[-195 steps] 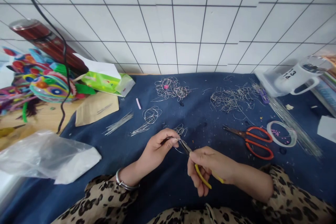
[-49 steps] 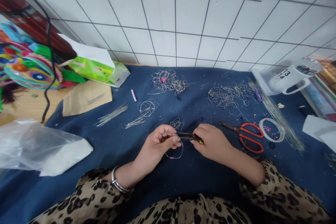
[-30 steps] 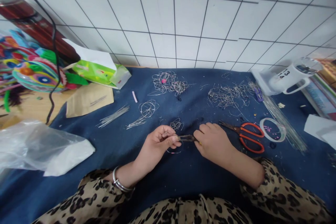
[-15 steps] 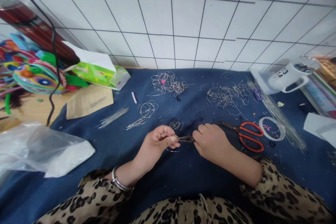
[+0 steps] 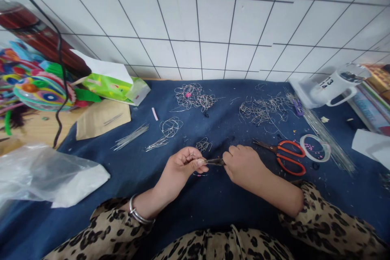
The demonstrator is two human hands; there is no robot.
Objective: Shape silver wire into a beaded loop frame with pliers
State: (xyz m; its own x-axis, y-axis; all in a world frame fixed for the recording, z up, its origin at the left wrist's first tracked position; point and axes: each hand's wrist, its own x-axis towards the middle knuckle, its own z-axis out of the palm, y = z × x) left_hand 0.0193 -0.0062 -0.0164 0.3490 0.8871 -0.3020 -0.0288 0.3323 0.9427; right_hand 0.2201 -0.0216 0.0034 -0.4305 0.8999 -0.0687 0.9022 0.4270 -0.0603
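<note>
The pliers [image 5: 215,162] are held by the right hand [image 5: 245,164], its grip clamped around handles mostly hidden by the fingers. A thin wire loop [image 5: 199,175] strung with pink beads is pinched in the grip of the left hand [image 5: 184,166], just left of the pliers; whether the wire is also nipped by the tool's tips cannot be told. Just beyond the pliers, a small wire coil [image 5: 204,144] is laid on the blue cloth [image 5: 195,205]. Farther beyond them, a wire tangle [image 5: 204,101] is seen. Orange-handled scissors [image 5: 290,158] are placed right of the pliers, straight wires [image 5: 131,137] well to their left.
</note>
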